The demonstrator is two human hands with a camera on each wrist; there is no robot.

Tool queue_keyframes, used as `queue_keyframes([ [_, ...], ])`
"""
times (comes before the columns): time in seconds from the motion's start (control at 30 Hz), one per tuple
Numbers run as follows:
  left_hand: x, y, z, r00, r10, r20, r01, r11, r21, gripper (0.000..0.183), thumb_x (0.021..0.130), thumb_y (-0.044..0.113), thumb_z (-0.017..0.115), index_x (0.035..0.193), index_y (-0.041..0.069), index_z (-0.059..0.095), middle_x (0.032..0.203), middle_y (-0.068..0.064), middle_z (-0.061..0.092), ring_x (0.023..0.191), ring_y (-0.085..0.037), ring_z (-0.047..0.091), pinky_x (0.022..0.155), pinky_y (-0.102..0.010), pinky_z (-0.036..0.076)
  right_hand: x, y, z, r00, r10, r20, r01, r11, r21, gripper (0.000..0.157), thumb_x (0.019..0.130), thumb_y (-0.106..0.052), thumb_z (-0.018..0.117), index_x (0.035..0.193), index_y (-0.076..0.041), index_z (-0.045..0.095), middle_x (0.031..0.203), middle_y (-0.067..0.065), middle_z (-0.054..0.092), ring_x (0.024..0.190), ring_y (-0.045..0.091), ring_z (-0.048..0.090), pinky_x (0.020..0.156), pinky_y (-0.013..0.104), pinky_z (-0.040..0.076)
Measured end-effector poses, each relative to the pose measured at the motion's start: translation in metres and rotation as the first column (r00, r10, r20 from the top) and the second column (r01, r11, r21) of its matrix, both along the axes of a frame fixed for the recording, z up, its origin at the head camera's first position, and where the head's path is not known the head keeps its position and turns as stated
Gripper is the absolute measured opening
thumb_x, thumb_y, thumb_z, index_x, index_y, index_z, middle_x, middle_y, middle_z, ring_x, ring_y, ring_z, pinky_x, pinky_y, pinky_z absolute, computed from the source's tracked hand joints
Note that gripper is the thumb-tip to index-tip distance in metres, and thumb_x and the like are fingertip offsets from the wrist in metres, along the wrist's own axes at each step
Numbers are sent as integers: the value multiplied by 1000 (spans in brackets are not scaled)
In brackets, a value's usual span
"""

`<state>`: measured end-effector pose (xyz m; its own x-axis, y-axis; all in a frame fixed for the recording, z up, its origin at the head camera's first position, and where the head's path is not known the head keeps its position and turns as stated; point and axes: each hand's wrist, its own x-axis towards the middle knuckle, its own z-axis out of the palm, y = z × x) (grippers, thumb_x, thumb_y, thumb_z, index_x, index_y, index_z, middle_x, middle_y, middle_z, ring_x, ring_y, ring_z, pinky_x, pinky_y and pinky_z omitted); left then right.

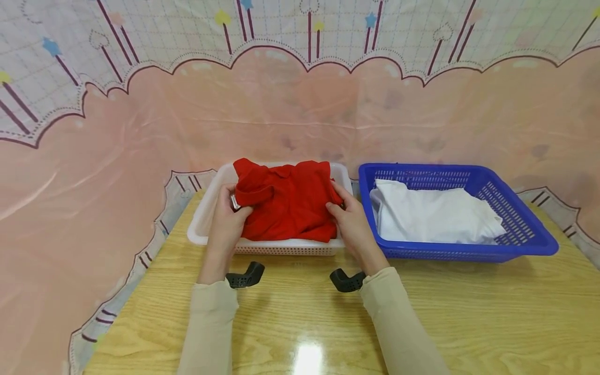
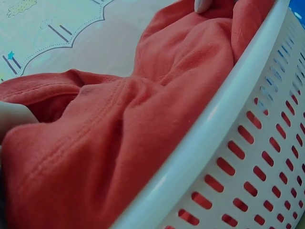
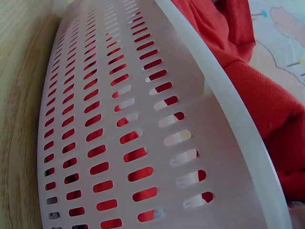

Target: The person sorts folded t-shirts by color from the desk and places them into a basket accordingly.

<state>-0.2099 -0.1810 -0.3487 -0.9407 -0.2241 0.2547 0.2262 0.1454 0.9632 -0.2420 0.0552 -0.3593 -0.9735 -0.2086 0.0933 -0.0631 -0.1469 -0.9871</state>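
Observation:
A rumpled red shirt [image 1: 290, 203], with what looks like a small collar at its top edge, lies over the white basket [image 1: 201, 229]. My left hand [image 1: 228, 216] grips its left side, thumb on the near face, beside a turned-over fold. On the right side my right hand [image 1: 348, 216] pinches the edge between thumb and fingers. In the left wrist view the red fabric [image 2: 109, 138] bulges above the white rim [image 2: 190, 138]; part of the left hand [image 2: 16, 118] shows at the edge. Cloth hides some fingertips. The right wrist view looks along the basket's slotted wall [image 3: 157, 114].
A blue basket [image 1: 520, 208] stands close on the right, with a folded white cloth [image 1: 431, 216] inside. Both baskets sit on a wooden table [image 1: 300, 312] against a patterned curtain [image 1: 281, 114]. Black wrist mounts [image 1: 246, 276] hang below the forearms.

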Motion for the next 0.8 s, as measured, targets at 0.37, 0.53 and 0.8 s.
queue_keyframes([
  [0.37, -1, -2, -2, 1000, 15, -5, -15, 998, -60, 43, 80, -10, 50, 118, 5, 36, 124, -6, 45, 110, -19, 41, 96, -36, 30, 1, -1, 0, 1000, 6, -21, -5, 999, 33, 50, 91, -3, 45, 136, -25, 37, 136, -1, 34, 120, 17, 36, 97, 31, 35],
  [0.53, -1, -2, -1, 1000, 10, -2, -10, 998, -62, 42, 80, -11, 49, 117, 4, 36, 123, -8, 46, 108, -19, 42, 94, -34, 31, 1, -1, 0, 999, 22, -31, -21, 999, 42, 49, 92, -4, 45, 135, -26, 38, 135, 1, 35, 119, 19, 37, 97, 32, 35],
  [0.8, -2, -2, -3, 1000, 25, -2, -25, 996, -89, 40, 80, -9, 50, 116, 5, 38, 122, -7, 47, 107, -18, 43, 93, -35, 32, 0, 1, 0, 999, 6, -38, -3, 996, 91, 48, 92, -8, 47, 134, -28, 39, 135, -1, 36, 119, 18, 38, 97, 33, 35],
])
